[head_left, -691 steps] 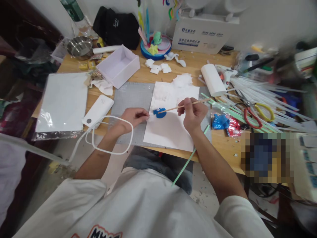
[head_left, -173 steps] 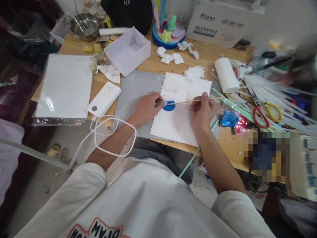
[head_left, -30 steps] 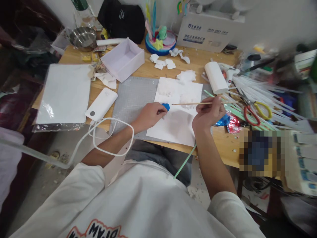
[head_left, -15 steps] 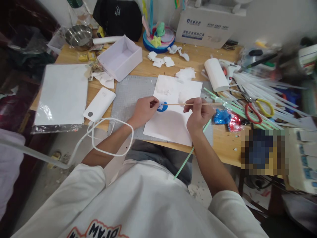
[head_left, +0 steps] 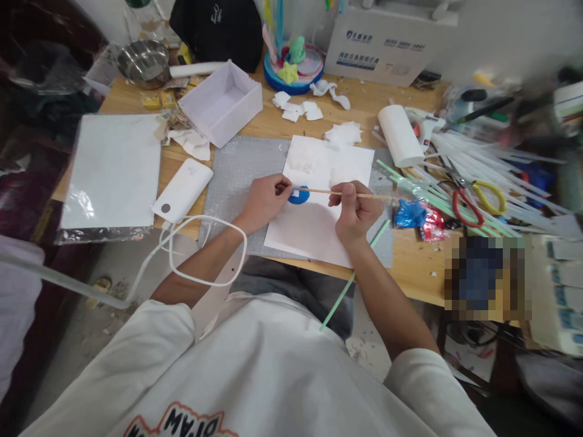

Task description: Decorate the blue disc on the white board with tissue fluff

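Note:
Over the white sheet of paper (head_left: 314,233), my right hand (head_left: 357,212) grips a thin wooden stick (head_left: 314,191) that runs level toward the left. Its left end reaches a flat blue disc (head_left: 299,197) with a small whitish patch on it. My left hand (head_left: 269,197) is pinched closed at the disc's left edge, beside the stick's tip. Whatever lies between those fingertips is hidden. White fluffy material (head_left: 303,162) rests on the upper part of the paper.
A grey cutting mat (head_left: 232,182) lies beneath the paper. To the left are a white power bank (head_left: 183,189) and a looped white cable (head_left: 207,282). Scissors (head_left: 467,203), a blue packet (head_left: 410,213) and white strips (head_left: 492,170) crowd the right. An open box (head_left: 223,106) stands behind.
My right hand has slid slightly left along the stick, closer to the blue disc. The left hand stays pinched in nearly the same place.

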Motion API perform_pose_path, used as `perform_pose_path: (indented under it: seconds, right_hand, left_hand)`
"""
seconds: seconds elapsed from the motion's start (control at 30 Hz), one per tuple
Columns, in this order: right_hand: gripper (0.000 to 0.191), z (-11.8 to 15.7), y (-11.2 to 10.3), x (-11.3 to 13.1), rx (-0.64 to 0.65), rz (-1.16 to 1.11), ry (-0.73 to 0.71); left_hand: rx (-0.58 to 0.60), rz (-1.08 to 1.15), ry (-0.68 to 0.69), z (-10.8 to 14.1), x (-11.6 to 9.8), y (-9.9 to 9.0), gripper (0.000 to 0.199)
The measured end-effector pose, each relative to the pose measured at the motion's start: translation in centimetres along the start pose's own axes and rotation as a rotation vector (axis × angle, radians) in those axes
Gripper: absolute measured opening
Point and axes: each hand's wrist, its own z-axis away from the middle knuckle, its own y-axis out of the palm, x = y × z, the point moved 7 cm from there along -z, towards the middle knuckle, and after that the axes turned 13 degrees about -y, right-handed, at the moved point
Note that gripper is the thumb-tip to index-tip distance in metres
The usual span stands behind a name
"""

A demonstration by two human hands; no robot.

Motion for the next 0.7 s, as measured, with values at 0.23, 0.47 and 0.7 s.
perform_pose_path:
  seconds: [0.23,0.47,0.7]
  right_hand:
    - [0.042,0.1,0.1,0.2,0.012,0.023,0.005]
    - [0.043,0.0,0.5,-0.1,0.039,0.034,0.021]
    - [0.045,-3.0,2.6,1.9,0.239,0.126,-0.005]
  left_hand:
    - [0.006,0.006,-0.005,-0.1,0.2,0.2,0.008]
    - [-0.003,0.003,0.000,-0.1,0.3,0.0,0.012]
    - [-0.062,0.009,-0.007,0.2,0.8,-0.9,0.017]
